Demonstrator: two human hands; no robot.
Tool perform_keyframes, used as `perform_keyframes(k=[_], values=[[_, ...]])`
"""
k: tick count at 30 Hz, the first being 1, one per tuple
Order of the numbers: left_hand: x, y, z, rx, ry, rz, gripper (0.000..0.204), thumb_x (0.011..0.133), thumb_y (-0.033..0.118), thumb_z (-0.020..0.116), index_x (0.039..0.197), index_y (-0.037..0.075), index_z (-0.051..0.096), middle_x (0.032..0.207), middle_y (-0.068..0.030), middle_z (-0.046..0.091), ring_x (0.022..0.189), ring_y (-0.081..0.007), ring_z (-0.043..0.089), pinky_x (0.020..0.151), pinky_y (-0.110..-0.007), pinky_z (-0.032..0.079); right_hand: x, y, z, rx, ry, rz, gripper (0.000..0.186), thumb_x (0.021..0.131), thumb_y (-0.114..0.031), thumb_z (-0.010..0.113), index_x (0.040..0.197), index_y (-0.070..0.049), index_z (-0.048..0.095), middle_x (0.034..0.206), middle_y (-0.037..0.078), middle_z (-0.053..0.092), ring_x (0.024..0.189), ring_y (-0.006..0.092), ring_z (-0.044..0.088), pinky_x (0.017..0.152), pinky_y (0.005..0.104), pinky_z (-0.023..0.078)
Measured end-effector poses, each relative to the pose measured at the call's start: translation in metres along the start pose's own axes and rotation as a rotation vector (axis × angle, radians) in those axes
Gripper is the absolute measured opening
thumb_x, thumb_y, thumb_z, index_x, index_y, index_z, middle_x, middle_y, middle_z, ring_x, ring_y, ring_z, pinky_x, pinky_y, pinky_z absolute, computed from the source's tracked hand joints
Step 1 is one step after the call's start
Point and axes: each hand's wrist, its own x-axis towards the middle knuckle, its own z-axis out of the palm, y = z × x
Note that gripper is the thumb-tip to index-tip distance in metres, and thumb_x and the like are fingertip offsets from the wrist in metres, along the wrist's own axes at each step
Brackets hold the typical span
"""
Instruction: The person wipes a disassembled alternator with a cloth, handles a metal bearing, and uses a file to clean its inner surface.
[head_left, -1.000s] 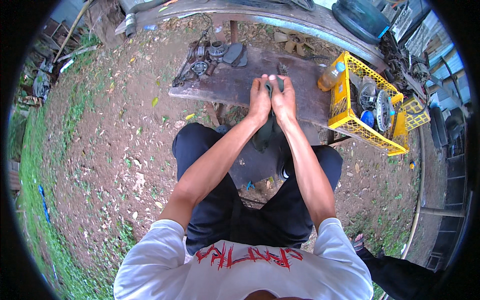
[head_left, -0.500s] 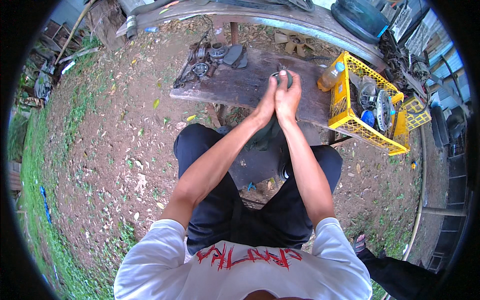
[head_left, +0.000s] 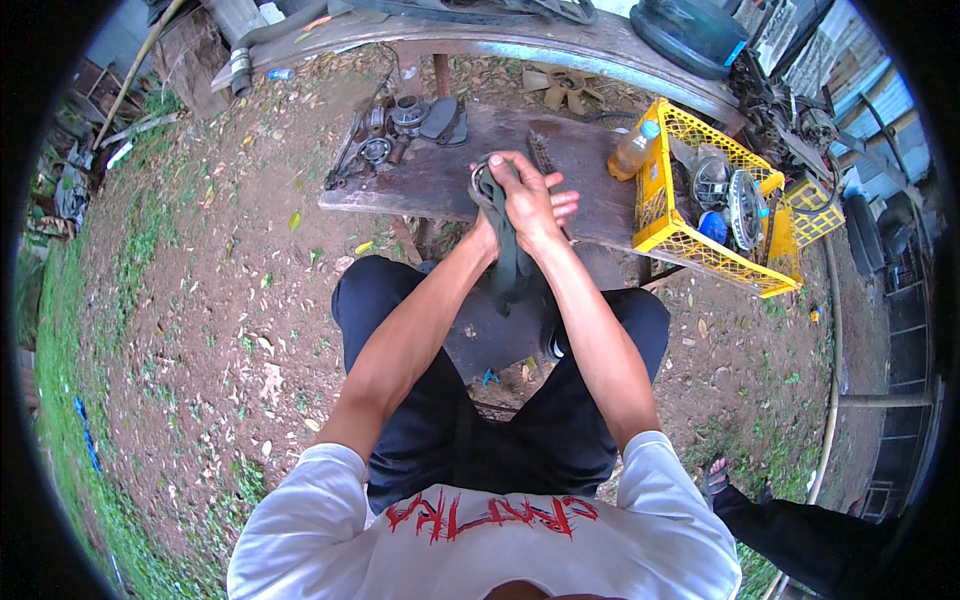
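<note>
Over the near edge of the wooden bench, my left hand [head_left: 483,228] is closed around a small round metal part [head_left: 476,181], whose rim shows at the fingers. A dark green cloth [head_left: 512,262] lies over that part and hangs down between my wrists. My right hand [head_left: 532,210] presses the cloth with its thumb side, while its other fingers stick out to the right. Much of the metal part is hidden by cloth and fingers. Just beyond my right hand, a narrow dark brush-like object [head_left: 540,150] rests on the bench.
Greasy metal parts, including a bearing [head_left: 376,150], and flat dark pieces [head_left: 440,119] occupy the wooden bench's [head_left: 600,205] left end. A bottle of brown liquid [head_left: 634,152] stands beside a yellow crate [head_left: 655,235] of parts. Behind, a fan blade [head_left: 562,90] lies near a long plank bench.
Both hands have shifted left and slightly nearer. My right hand has turned, spreading its fingers rightward, and more cloth and the metal rim now show. The view has also shifted a little.
</note>
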Motion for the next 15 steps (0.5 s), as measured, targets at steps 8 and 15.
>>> perform_keyframes(k=[8,15], values=[[-0.026,-0.02,0.031,1.009,0.283,0.265,0.098,0.087,0.077,0.003,0.153,0.005,0.006,0.157,-0.0193,0.014,0.145,-0.0282,0.018,0.117,-0.037,0.018,0.048,0.022,-0.051,0.348,-0.204,-0.411,0.026,0.095,-0.019,0.051,0.111,0.001,0.056,0.097,0.028,0.065,0.091,0.0462,0.063,0.078,0.0488,0.05],[-0.044,0.001,0.042,1.459,0.38,0.118,0.063,0.1,0.041,0.047,0.146,0.0,0.034,0.124,-0.0174,0.061,0.111,-0.0196,0.057,0.097,-0.033,0.043,0.067,0.031,-0.054,0.385,-0.151,-0.241,0.028,0.095,-0.024,0.055,0.108,0.0,0.058,0.098,0.027,0.065,0.093,0.0451,0.063,0.08,0.0477,0.049]])
